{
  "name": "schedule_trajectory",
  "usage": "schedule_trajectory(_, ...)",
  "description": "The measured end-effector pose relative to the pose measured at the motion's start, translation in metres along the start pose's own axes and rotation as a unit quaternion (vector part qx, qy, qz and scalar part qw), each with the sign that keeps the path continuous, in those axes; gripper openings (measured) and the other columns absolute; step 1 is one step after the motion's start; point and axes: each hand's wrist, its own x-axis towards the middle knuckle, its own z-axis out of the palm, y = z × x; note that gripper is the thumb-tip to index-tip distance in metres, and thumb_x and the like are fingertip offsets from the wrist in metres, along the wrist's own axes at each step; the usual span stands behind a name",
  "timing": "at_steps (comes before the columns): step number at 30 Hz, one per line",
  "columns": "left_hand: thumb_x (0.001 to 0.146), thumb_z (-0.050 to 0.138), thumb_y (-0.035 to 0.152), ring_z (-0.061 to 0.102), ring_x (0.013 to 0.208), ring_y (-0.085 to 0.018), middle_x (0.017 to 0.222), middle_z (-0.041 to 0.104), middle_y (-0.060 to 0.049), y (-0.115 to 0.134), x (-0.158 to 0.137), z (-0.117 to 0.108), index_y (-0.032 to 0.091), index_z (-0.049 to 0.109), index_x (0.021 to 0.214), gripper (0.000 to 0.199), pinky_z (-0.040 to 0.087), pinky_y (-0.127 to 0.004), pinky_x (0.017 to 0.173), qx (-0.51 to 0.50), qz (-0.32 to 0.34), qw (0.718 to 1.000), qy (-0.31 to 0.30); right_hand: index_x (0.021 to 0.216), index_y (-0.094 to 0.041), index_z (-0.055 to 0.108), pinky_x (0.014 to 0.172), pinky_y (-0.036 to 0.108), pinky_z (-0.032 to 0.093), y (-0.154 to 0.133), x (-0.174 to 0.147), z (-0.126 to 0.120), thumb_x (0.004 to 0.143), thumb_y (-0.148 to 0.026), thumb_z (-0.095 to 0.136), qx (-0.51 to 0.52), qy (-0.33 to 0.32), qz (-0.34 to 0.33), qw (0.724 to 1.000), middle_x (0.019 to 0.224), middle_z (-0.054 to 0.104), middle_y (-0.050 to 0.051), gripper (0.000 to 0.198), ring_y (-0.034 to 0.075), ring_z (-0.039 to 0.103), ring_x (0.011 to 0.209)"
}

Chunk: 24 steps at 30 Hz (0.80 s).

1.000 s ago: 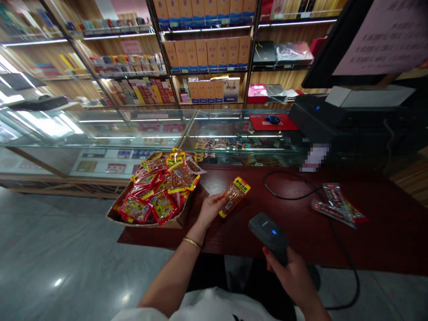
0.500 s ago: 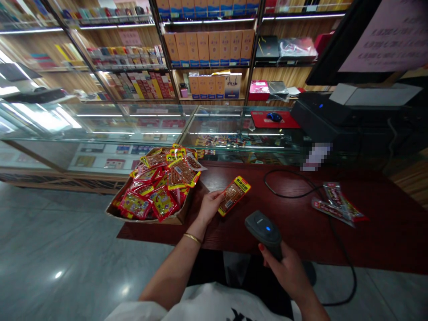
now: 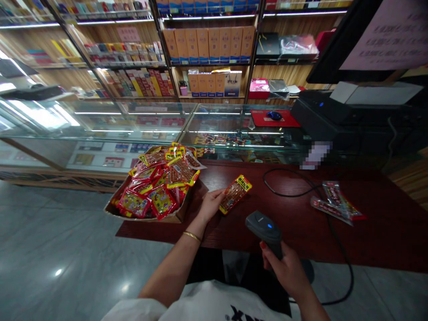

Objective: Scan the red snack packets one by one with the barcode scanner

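My left hand (image 3: 212, 205) is closed on the lower left edge of a snack packet (image 3: 236, 194), red and yellow with brown contents showing through clear film. The packet is just over the dark red tabletop (image 3: 214, 238). Wrapped round its handle, my right hand (image 3: 284, 267) grips a dark grey barcode scanner (image 3: 264, 228) with a blue light on top. The scanner's head points toward the packet and stays apart from it. Left of my left hand stands an open cardboard box (image 3: 177, 217) heaped with similar snack packets (image 3: 162, 200).
Two long snack packets (image 3: 337, 203) lie on the right of the table, near a black cable (image 3: 284, 195). Behind runs a glass display counter (image 3: 133, 120) with a mouse (image 3: 274, 116) on a red mat. A monitor (image 3: 368, 44) overhangs at upper right.
Both hands keep their holds and have hardly moved. The packet and the scanner are almost where they were, and the view has shifted very slightly.
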Motion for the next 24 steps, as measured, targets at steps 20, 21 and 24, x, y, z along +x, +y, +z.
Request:
schedule_trajectory(20, 0.071, 0.083, 0.038, 0.069, 0.070, -0.016, 0.090, 0.080, -0.006, 0.026, 0.017, 0.050, 0.017, 0.080, 0.107, 0.042, 0.052, -0.025, 0.065, -0.089, -0.117, 0.988, -0.046, 0.088, -0.022, 0.063, 0.056, 0.027, 0.051, -0.002, -0.006, -0.011, 0.093, -0.063, 0.063, 0.057, 0.041, -0.006, 0.998, 0.059, 0.065, -0.002, 0.042, 0.018, 0.065, 0.052)
schedule_trajectory(21, 0.071, 0.082, 0.036, 0.069, 0.069, -0.016, 0.089, 0.080, -0.005, 0.027, 0.023, 0.069, 0.017, 0.079, 0.108, 0.042, 0.052, -0.024, 0.064, -0.096, -0.131, 0.984, -0.077, 0.089, -0.022, 0.063, 0.055, 0.027, 0.051, -0.001, -0.007, -0.014, 0.093, -0.064, 0.063, 0.064, 0.046, -0.005, 0.997, 0.060, 0.066, -0.002, 0.042, 0.018, 0.065, 0.052)
schedule_trajectory(24, 0.072, 0.081, 0.031, 0.066, 0.064, -0.014, 0.082, 0.077, -0.005, 0.030, 0.042, 0.139, 0.015, 0.079, 0.100, 0.032, 0.052, -0.024, 0.062, -0.087, -0.180, 0.964, -0.172, 0.093, -0.021, 0.064, 0.053, 0.027, 0.051, 0.004, -0.012, -0.023, 0.093, -0.065, 0.063, 0.068, 0.068, 0.009, 0.995, 0.065, 0.069, -0.001, 0.044, 0.018, 0.066, 0.053)
